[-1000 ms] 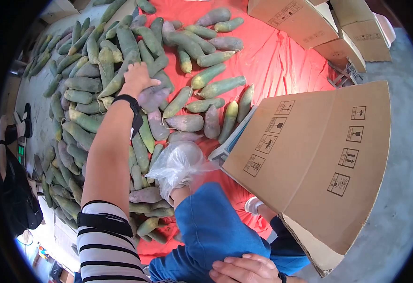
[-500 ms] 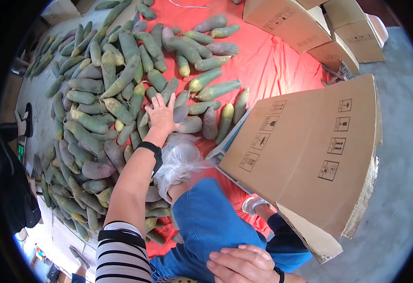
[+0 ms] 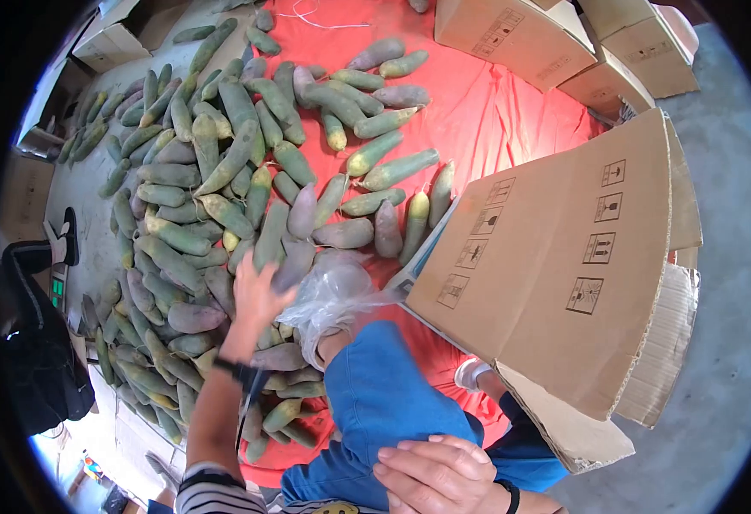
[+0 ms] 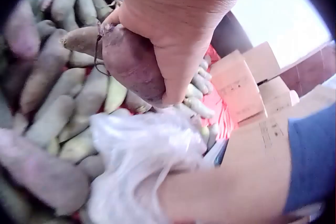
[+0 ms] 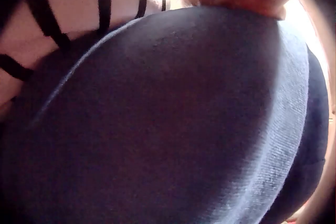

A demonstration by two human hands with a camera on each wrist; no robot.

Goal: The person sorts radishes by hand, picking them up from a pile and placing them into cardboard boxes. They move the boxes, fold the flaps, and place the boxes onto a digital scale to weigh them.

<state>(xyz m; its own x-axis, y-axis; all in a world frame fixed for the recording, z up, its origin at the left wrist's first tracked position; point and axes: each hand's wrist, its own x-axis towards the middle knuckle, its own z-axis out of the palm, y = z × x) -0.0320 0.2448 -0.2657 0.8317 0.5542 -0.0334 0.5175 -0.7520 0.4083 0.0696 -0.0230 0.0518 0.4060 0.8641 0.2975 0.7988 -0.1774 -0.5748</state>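
My right hand (image 3: 444, 475) lies flat on my thigh, closest to me, fingers (image 3: 409, 450) straight and a little spread, holding nothing; under it is the blue denim of my trouser leg (image 3: 384, 403). The right wrist view shows only that denim and a strip of striped sleeve (image 5: 63, 19).

Just beyond my knee sits a crumpled clear plastic bag (image 3: 328, 295). My left hand (image 3: 260, 295) is right beside it, over the near edge of the heap, with a black band (image 3: 242, 374) on the wrist. The head view blurs it, but the left wrist view settles the matter — my fingers (image 4: 178, 71) and thumb are curled round a purplish radish (image 4: 131, 66), gripping it by its fat end, with the bag directly below.

Farther out, the pile of radishes (image 3: 195, 188) — green ones, purple ones, some yellowing at the tip — spreads over a red cloth (image 3: 495, 120) on the floor. To my right a large cardboard box (image 3: 564, 257) stands tilted, handling symbols printed on its flap; something white and blue pokes from beneath it, I cannot tell what. Beyond it, at the far edge of the cloth, lie more cardboard boxes (image 3: 555, 43).
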